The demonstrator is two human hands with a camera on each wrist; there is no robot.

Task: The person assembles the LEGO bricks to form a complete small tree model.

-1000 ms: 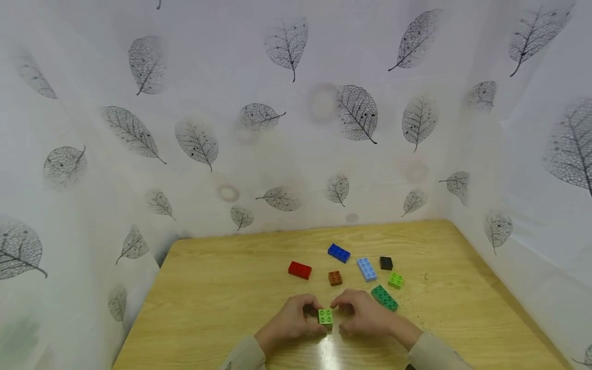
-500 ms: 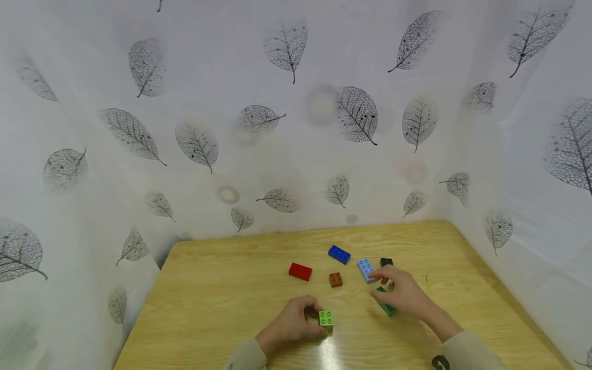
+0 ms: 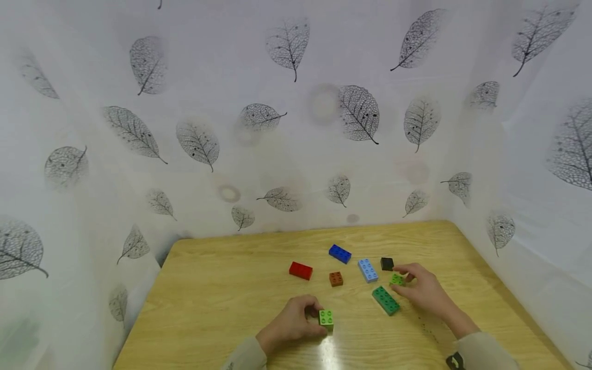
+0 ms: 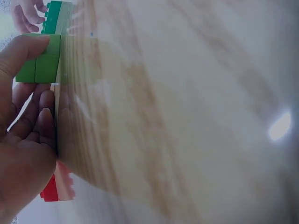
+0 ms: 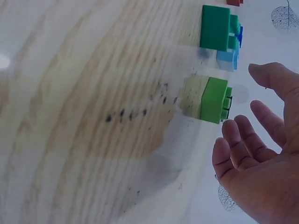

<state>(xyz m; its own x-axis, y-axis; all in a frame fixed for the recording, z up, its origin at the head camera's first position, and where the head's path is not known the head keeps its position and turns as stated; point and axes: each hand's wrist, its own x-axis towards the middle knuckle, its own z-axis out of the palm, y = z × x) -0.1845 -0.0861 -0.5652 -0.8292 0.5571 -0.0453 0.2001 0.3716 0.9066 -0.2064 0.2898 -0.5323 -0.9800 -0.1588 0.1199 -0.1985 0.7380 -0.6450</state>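
My left hand (image 3: 295, 319) pinches a light green toy building brick stack (image 3: 326, 318) between thumb and fingers near the table's front. In the left wrist view the stack (image 4: 46, 69) shows a seam, like two bricks joined, with the thumb lying on it. Over at the right, my right hand (image 3: 427, 292) hovers by a single light green brick (image 3: 396, 279), thumb and fingers spread to either side of it. The right wrist view has that brick (image 5: 216, 100) on the table, apart from the fingertips. A dark green brick (image 3: 386, 300) lies just left of the right hand.
Further back on the wooden table (image 3: 222, 277) lie a red brick (image 3: 300, 271), a brown brick (image 3: 336, 278), a blue brick (image 3: 339, 254), a light blue brick (image 3: 367, 270) and a black brick (image 3: 387, 263). A leaf-patterned curtain (image 3: 305, 159) surrounds the table.
My right hand has left the stack's side and moved right and away, passing over the dark green brick to the single light green one. The left hand keeps its hold in place.
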